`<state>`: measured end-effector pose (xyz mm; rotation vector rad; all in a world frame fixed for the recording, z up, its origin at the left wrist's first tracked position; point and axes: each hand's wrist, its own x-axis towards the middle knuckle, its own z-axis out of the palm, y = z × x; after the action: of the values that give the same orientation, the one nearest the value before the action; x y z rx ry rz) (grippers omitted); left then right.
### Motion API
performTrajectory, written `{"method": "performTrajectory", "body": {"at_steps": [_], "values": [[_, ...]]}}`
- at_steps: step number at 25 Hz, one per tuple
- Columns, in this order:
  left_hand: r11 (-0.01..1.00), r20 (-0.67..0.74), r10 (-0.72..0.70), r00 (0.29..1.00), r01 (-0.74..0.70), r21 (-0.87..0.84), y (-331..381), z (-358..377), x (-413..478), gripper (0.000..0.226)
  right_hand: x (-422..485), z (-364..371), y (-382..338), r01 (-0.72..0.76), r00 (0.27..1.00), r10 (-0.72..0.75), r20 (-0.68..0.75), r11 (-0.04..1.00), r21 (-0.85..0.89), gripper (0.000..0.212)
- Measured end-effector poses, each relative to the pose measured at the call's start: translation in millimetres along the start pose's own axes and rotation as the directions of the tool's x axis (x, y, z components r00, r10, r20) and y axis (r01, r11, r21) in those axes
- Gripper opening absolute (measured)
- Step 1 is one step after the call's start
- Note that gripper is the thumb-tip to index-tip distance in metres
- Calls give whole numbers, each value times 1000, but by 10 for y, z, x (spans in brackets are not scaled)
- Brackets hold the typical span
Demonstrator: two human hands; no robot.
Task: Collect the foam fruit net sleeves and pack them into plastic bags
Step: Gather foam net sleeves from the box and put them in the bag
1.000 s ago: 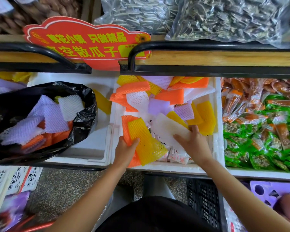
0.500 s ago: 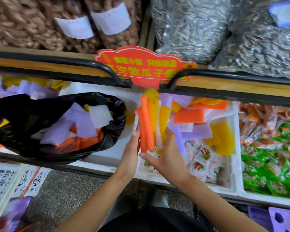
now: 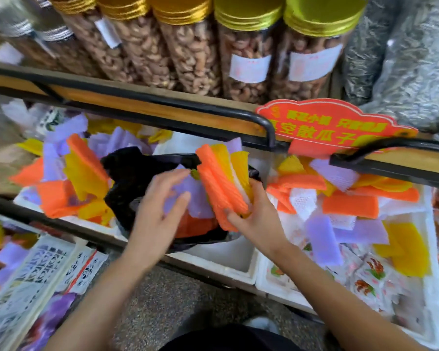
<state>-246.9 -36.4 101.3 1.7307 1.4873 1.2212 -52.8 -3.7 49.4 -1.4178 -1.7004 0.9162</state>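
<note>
Gripping: right hand [image 3: 256, 219], thumb on the orange face and fingers curled behind the lower end of a bundle of sleeves [image 3: 221, 181]. The bundle is orange, yellow and white, and stands upright above the fingers over the mouth of the black bag [image 3: 129, 178].

Left hand [image 3: 157, 206]: fingers spread and fairly straight, holding nothing, just left of the bundle, over purple sleeves [image 3: 200, 201] inside the bag; contact cannot be told.

Loose sleeves [image 3: 350, 206]: heaped in the white box [image 3: 431, 224] to the right.

Light was bright and even, with only soft shadows. Motion blur smeared the jars [image 3: 188, 54] and the left edge. Wide-angle distortion bent the shelf rail [image 3: 142, 102] toward the corners.
</note>
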Motion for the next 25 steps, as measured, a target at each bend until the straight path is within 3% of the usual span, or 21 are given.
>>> {"method": "performTrajectory", "body": {"at_steps": [3,5,7,8,11,13,15,17,19,22,25], "values": [[890,-155,195,969,-108,443,-287,-611,177,46,205,279,-27,73,979,11,203,915,-398,73],[807,-147,121,982,-11,590,-571,-822,283,61,287,451,-38,150,946,42,322,824,-547,78],[844,-116,-123,986,165,510,-781,-898,313,65,399,579,-72,200,914,89,396,749,-631,82],[865,-106,-201,974,227,448,-855,-925,305,55,479,631,-108,189,914,117,388,723,-664,83],[930,-102,-203,974,224,291,-910,-958,280,14,777,707,-251,45,967,151,206,693,-719,80],[971,-140,-206,969,219,90,-845,-1011,282,20,959,773,-374,-31,995,86,43,710,-704,75],[977,-221,-213,952,208,-45,-783,-1089,311,21,1057,920,-456,-3,1000,-12,-16,700,-714,71],[971,-285,-232,930,205,-121,-740,-1164,328,22,1063,1151,-453,105,994,-57,89,651,-752,65],[957,-286,-272,919,229,-175,-736,-1206,322,20,1045,1389,-374,206,957,30,288,631,-748,60],[924,-248,-352,903,293,-244,-813,-1191,283,18,1043,1536,-323,263,785,217,580,731,-630,68],[938,-238,-333,912,294,-184,-796,-1104,282,17,1038,1421,-341,181,792,180,583,843,-507,69]]}}
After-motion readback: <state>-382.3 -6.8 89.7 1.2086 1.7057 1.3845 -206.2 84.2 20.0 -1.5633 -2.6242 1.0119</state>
